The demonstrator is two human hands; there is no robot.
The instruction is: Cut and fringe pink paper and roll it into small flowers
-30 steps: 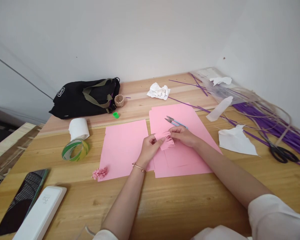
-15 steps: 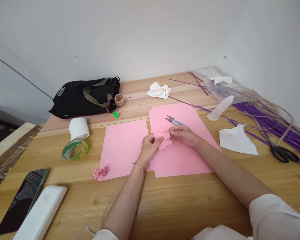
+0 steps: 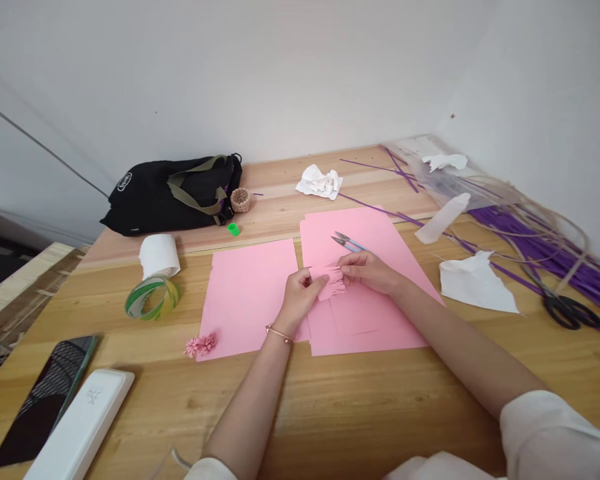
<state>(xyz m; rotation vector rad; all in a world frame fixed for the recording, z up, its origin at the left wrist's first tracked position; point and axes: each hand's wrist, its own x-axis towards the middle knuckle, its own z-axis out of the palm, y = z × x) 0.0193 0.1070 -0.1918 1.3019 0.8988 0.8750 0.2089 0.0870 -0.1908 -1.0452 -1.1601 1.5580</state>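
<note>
A small pink paper piece [image 3: 330, 281] with a fringed right edge is held above the pink sheets. My left hand [image 3: 300, 293] pinches its uncut left part, thumb on top. At the fringe, the fingers of my right hand [image 3: 367, 270] are closed on the upper strips. Small snips [image 3: 349, 242] with blue handles lie just behind my right hand on the right stack of pink paper [image 3: 380, 233]. Another pink sheet [image 3: 250, 287] lies to the left, with a curly pink paper flower [image 3: 200, 345] on its near left corner.
Left: a black bag [image 3: 175, 193], white roll [image 3: 160, 255], tape roll [image 3: 153, 298], phone [image 3: 45, 400] and power bank [image 3: 83, 423]. Behind: a small woven basket [image 3: 241, 199], green cap [image 3: 233, 229] and crumpled tissue [image 3: 320, 181]. Right: purple strips [image 3: 545, 247], bottle [image 3: 443, 219], scissors [image 3: 570, 311].
The view has shifted very slightly. Both hands keep hold of the fringed piece in nearly the same place, with only a small shift of the right fingers at the strips.
</note>
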